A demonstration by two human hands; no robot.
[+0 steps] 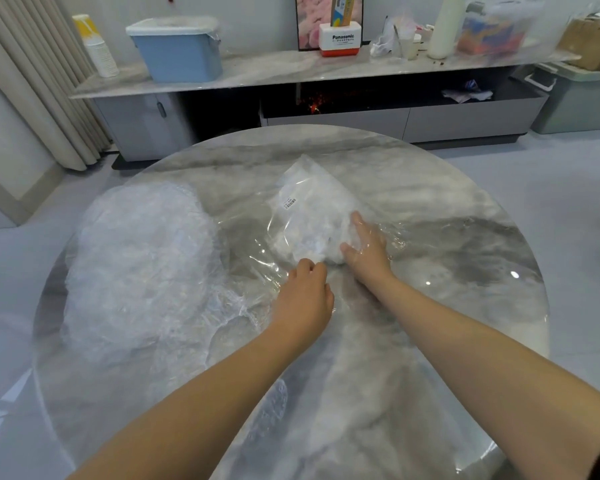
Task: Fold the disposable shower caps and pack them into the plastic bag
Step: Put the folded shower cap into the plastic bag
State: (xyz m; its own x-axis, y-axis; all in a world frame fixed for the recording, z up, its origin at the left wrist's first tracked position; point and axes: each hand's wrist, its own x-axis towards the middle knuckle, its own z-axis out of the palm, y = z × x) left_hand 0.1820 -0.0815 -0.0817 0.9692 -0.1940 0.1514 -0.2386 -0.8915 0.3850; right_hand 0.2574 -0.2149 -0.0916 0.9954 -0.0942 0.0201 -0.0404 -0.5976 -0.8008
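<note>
A clear plastic bag [309, 206] with a small white label lies in the middle of the round marble table [447, 209], and white folded shower caps show through it. My right hand [366, 249] is inside the bag's mouth, fingers fairly straight, pressing the caps in. My left hand [303, 296] pinches the near edge of the bag's opening. A large heap of loose transparent shower caps [139, 268] covers the left part of the table.
Behind the table runs a low marble-topped cabinet [257, 76] with a blue bin [179, 50], stacked paper cups [97, 46], a white-and-red Panasonic box [340, 39] and clutter. A curtain [32, 88] hangs at the left. One crumpled cap [269, 407] lies near the table's front.
</note>
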